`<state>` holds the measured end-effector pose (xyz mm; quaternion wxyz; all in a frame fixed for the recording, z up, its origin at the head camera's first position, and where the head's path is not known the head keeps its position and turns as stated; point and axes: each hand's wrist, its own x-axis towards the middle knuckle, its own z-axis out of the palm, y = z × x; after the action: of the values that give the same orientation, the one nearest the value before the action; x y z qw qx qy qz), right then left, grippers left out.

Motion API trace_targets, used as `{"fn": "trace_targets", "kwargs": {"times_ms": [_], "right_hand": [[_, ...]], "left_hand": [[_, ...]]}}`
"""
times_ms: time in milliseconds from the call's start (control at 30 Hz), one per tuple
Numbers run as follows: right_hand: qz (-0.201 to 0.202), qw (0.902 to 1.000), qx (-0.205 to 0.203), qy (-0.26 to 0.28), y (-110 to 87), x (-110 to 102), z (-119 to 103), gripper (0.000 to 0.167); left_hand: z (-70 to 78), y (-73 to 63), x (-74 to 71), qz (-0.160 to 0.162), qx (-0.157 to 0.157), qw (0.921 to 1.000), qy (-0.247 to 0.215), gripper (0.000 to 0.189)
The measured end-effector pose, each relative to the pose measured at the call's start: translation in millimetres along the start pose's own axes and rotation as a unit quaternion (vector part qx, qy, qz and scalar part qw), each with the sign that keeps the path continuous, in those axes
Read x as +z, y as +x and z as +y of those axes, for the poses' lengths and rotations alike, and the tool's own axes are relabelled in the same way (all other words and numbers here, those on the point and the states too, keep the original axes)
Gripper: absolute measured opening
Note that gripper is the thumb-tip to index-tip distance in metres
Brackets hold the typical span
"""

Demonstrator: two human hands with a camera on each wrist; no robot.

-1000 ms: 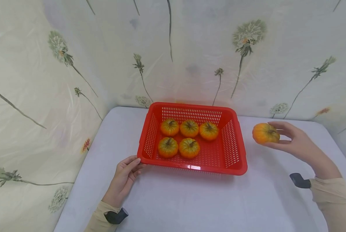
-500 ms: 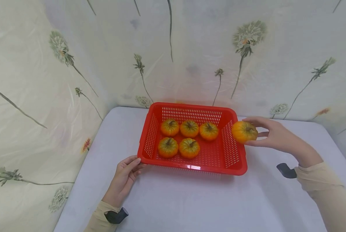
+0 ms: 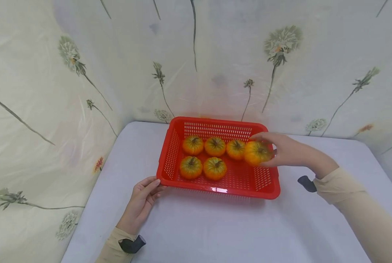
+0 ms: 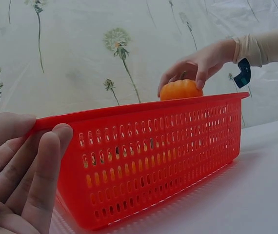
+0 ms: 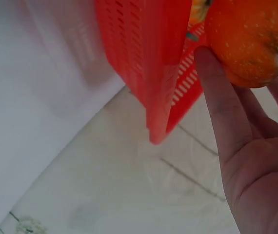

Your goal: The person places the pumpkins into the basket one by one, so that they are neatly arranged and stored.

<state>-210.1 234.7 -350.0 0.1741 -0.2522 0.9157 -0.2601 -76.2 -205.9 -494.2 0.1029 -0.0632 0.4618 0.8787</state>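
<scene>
A red plastic basket [image 3: 215,188] with slotted walls stands on the table, several small orange pumpkins [image 3: 214,168] lying inside in two rows. My right hand [image 3: 286,150] holds another small pumpkin [image 3: 256,152] over the right part of the basket, thumb and fingers on either side of it. In the left wrist view this held pumpkin [image 4: 182,90] shows just above the far rim, its stem up. My left hand [image 3: 142,197] pinches the basket's front left corner, thumb on top of the rim and fingers below, as the left wrist view also shows.
A white cloth [image 3: 196,226] covers the table under the basket. Behind and to the left hangs a pale curtain [image 3: 215,54] with printed dandelions, close to the table's back edge. Both wrists carry a dark strap-on device [image 3: 132,244].
My right hand has carried its pumpkin leftward, from right of the basket, across the right rim, to over the inside. The left hand and basket have stayed in place.
</scene>
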Motion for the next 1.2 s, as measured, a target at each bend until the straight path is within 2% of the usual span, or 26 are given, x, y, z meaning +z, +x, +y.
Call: {"fn": "trace_targets", "kwargs": {"times_ms": [267, 533, 633, 900, 1200], "right_hand": [[-0.051, 0.9970, 0.012, -0.057, 24.2, 11.6, -17.9, 0.078], [-0.111, 0.9861, 0.018, -0.122, 44.3, 28.3, -25.5, 0.079], [-0.127, 0.9817, 0.032, -0.138, 50.0, 35.4, -27.9, 0.079], [-0.147, 0.9770, 0.049, -0.147, 57.7, 44.1, -32.1, 0.087], [-0.152, 0.9730, 0.076, -0.156, 56.4, 46.1, -38.7, 0.084]], "left_hand": [[-0.6, 0.7, -1.3, -0.006, 0.000, 1.0000, -0.005, 0.021], [-0.1, 0.3, -1.0, 0.001, -0.006, 1.0000, -0.001, 0.020], [0.3, 0.1, -0.5, 0.005, -0.007, 1.0000, 0.000, 0.020], [0.0, -0.1, 0.3, 0.004, -0.008, 1.0000, -0.002, 0.020], [0.5, -1.1, 1.5, 0.016, -0.012, 0.9998, 0.006, 0.020]]}}
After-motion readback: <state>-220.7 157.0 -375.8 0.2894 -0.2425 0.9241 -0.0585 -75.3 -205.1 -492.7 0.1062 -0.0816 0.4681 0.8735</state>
